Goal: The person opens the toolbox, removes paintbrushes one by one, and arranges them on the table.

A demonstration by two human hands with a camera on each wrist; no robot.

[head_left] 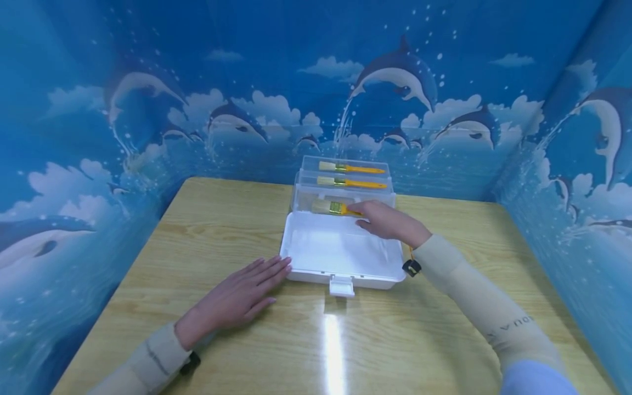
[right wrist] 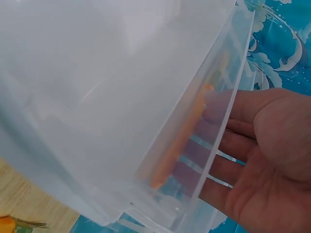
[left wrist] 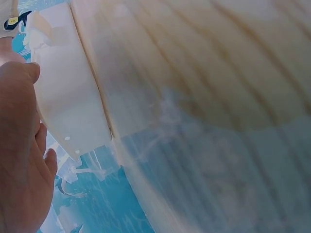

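A white plastic box (head_left: 340,241) lies opened on the table, its stepped clear trays (head_left: 306,180) raised at the back. Two paintbrushes with orange handles lie in the upper tiers, the top paintbrush (head_left: 362,169) above the middle paintbrush (head_left: 362,182). In the lowest tier, a wider paintbrush (head_left: 336,207) has its handle held in the fingers of my right hand (head_left: 387,220). Through the clear tray wall, the right wrist view shows those fingers beside the orange handle (right wrist: 182,141). My left hand (head_left: 247,291) lies flat, fingertips touching the box's left front corner.
The wooden table (head_left: 222,219) spreads around the box. A white latch (head_left: 342,286) sticks out at the box's front. Behind and at the sides hangs a blue curtain (head_left: 276,66) printed with dolphins. A black device (head_left: 411,267) is by my right wrist.
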